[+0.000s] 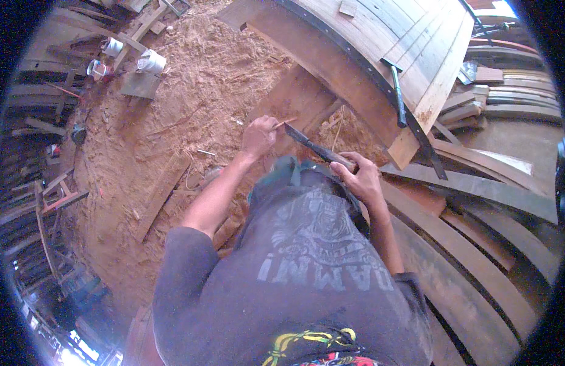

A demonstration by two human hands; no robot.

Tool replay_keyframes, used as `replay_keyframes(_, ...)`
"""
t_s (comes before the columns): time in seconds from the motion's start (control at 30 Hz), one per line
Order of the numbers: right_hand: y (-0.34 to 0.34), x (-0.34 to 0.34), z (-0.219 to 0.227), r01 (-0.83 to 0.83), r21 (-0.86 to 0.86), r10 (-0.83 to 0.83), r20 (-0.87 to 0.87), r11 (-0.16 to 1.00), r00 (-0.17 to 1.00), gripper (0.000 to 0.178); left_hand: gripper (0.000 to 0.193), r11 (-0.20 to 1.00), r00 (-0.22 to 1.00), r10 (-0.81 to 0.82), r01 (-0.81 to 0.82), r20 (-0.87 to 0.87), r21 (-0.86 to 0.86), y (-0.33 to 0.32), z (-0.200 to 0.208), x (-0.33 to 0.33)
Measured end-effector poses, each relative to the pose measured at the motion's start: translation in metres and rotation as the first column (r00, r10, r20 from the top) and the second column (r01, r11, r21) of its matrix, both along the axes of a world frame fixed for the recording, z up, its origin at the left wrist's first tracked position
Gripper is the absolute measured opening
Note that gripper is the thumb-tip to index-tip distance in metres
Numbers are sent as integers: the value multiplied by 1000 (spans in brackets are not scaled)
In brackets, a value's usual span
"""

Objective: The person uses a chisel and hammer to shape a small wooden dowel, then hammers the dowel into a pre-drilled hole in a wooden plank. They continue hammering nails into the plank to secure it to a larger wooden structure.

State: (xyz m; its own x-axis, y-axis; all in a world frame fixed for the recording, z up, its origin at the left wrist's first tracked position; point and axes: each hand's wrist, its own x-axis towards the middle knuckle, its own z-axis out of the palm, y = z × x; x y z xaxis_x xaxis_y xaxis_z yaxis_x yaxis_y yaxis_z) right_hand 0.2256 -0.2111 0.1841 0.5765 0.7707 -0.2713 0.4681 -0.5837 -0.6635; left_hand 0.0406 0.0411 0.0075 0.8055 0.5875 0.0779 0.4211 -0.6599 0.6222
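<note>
Reaching up from about seven o'clock, the left forearm slants toward one o'clock, its elbow bent and the left hand (258, 139) lying back upward at eleven o'clock of the view's centre. Its thumb and fingertips are pinched closed on a thin orange-brown pencil-like stick (286, 122), whose free end points toward two o'clock. The right forearm rises from five o'clock and leans toward eleven; the right hand (361, 178), at three o'clock, is curled closed around the handle of a long, dark, narrow-bladed tool (311, 146), thumb along the grip. The blade points toward ten o'clock, its tip just beside the stick; whether they touch, I cannot tell.

Counted, there are two hands, one stick and one bladed tool. Between one and two o'clock stands one pale planked wooden table (444, 46) with a dark strip along its edge; on it lie one teal-handled hammer (396, 88) and one small wooden block (348, 8). Between ten and eleven o'clock are three whitish buckets (151, 61), one partly red. Several long curved brown boards (459, 259) spread around four o'clock.
</note>
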Motion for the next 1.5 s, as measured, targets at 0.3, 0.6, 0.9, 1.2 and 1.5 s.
replay_keyframes(0.3,-7,-2,-15,248,99,-197,-361,964,911,36,39,954,990,-73,33,-124,-299,16,16,-12)
replay_keyframes(0.6,4,-12,-18,233,57,-207,-291,971,934,41,40,926,957,266,-220,118,-306,-1,30,2)
replay_keyframes(0.9,-10,-3,-29,265,97,-203,-413,959,888,40,26,983,997,80,-81,-11,-164,20,2,-1)
replay_keyframes(1.2,42,-2,-106,505,203,-233,-705,839,670,45,24,929,984,115,-59,134,-365,11,70,-33)
replay_keyframes(1.5,46,7,-168,127,-255,-177,-182,958,967,74,15,966,965,-257,257,52,-4,-4,63,-21)
